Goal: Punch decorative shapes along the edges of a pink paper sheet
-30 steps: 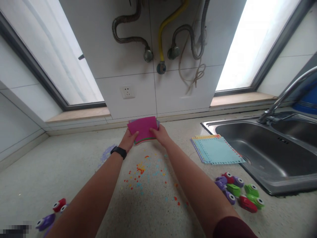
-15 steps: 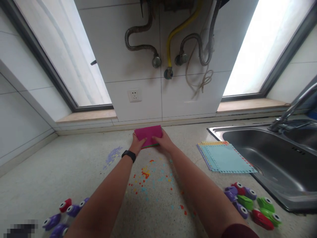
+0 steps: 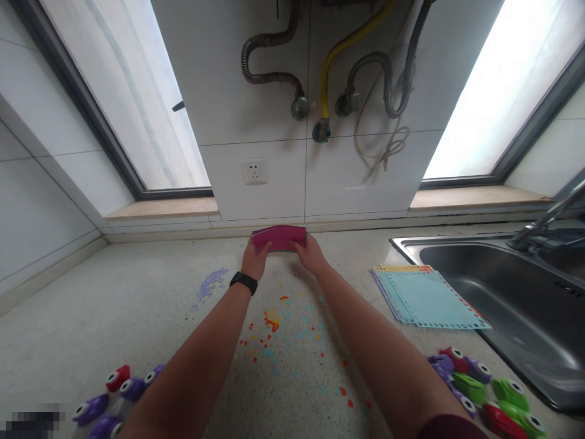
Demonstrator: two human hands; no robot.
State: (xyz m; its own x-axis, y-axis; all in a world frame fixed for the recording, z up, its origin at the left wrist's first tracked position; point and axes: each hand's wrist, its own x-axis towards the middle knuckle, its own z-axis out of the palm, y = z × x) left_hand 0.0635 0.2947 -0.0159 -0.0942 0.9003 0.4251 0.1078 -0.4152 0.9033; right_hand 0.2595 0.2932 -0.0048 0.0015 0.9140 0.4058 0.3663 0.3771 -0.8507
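Observation:
Both hands grip a stack of magenta paper (image 3: pixel 281 238) near the back wall, one at each end. My left hand (image 3: pixel 255 259), with a black band on its wrist, closes on the left end, thumb on the near face. On the right end, my right hand (image 3: pixel 313 253) pinches it the same way. The stack bows slightly along its top edge, and the fingers behind it are hidden. Below the hands, small red, yellow and blue paper bits (image 3: pixel 273 323) lie scattered on the speckled countertop (image 3: pixel 150 292).
Light-blue sheets with punched edges (image 3: pixel 434 299) lie stacked beside the steel sink (image 3: pixel 525 292). Several colourful craft punches (image 3: pixel 470 387) sit at the lower right, with more punches (image 3: pixel 91 408) at lower left. Purple paper bits (image 3: pixel 210 288) lie left of my hands.
The magenta stack has tipped up from lying more flat-faced toward me; its face looks narrower and its top edge now curves. Both hands still hold it. The camera view has shifted slightly.

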